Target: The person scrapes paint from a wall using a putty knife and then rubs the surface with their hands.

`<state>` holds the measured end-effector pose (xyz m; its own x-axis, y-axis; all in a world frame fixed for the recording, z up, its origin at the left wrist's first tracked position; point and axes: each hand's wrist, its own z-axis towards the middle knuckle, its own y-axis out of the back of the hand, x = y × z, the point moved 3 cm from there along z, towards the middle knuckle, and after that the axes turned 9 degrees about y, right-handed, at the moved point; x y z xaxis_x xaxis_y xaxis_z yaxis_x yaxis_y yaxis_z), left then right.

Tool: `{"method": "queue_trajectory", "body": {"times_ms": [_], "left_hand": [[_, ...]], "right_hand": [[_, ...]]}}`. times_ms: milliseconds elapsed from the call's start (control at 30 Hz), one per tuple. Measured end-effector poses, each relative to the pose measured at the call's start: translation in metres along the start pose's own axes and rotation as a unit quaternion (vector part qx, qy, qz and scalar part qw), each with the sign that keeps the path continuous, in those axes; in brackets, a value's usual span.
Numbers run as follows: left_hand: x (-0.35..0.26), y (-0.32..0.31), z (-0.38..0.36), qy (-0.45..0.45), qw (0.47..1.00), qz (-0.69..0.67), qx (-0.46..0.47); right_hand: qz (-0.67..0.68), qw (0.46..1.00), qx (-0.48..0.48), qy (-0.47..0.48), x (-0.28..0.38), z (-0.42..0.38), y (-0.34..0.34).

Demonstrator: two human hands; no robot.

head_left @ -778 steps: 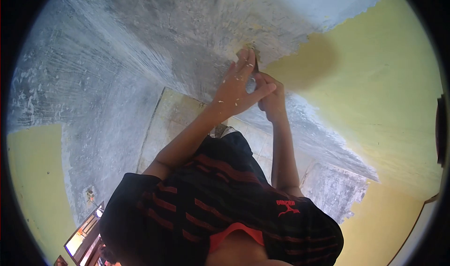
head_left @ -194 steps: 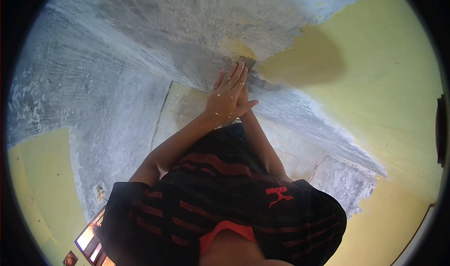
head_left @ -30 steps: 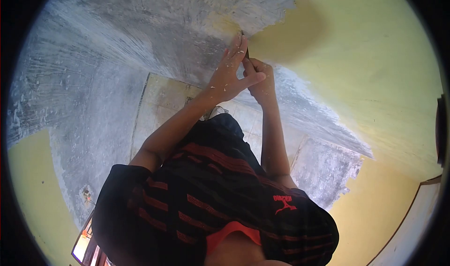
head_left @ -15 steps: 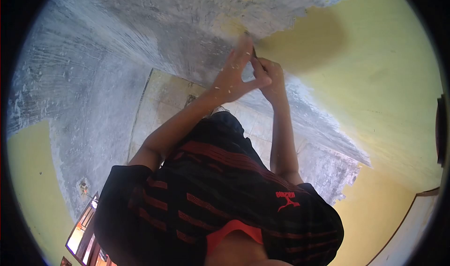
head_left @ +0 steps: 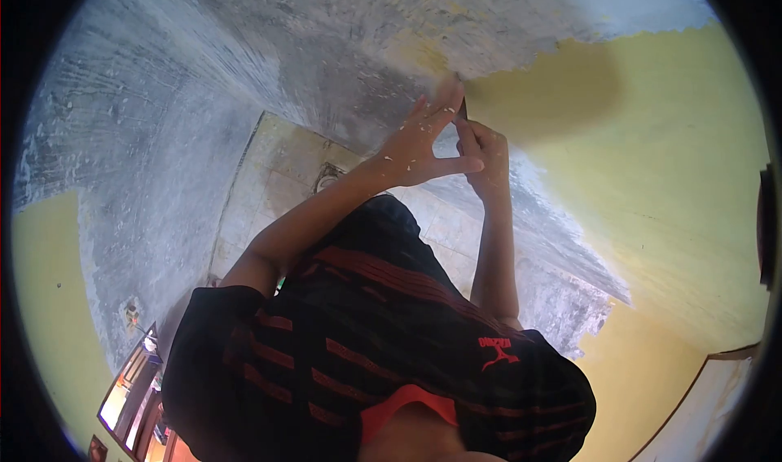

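Observation:
My right hand (head_left: 487, 162) is closed around a thin dark scraper (head_left: 463, 109), whose handle is hidden in the fist. The scraper's tip meets the wall where yellow paint (head_left: 554, 91) borders bare grey plaster (head_left: 358, 63). My left hand (head_left: 419, 148) has its fingers stretched out along the blade near the tip, slightly blurred. Its thumb reaches across to the right hand. Pale paint flakes cling to the back of the left hand.
Scraped grey wall (head_left: 155, 136) spreads to the left, with yellow paint left lower down. Below lies a tiled floor (head_left: 273, 165) with a small round object (head_left: 328, 179). A window (head_left: 130, 389) is at lower left, a dark-edged pale panel (head_left: 700, 405) at lower right.
The view has shifted, so wall and hands appear lower and further right. Both hands stay together at the scraper, its tip near the same paint edge.

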<state>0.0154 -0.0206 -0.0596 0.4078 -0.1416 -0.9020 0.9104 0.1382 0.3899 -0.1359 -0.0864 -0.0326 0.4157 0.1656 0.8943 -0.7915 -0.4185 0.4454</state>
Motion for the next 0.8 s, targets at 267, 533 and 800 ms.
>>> {"method": "queue_trajectory", "body": {"times_ms": [267, 533, 800], "left_hand": [[-0.005, 0.0, 0.002, -0.009, 1.0, -0.012, -0.018], [-0.009, 0.012, 0.002, 0.009, 1.0, -0.015, -0.026], [-0.01, 0.012, 0.004, 0.012, 1.0, -0.014, 0.003]], "right_hand": [[-0.027, 0.999, 0.003, 0.027, 0.014, -0.001, 0.0], [-0.098, 0.988, -0.008, 0.121, 0.028, 0.006, 0.0], [-0.045, 0.997, 0.003, 0.063, 0.038, 0.005, -0.001]]}}
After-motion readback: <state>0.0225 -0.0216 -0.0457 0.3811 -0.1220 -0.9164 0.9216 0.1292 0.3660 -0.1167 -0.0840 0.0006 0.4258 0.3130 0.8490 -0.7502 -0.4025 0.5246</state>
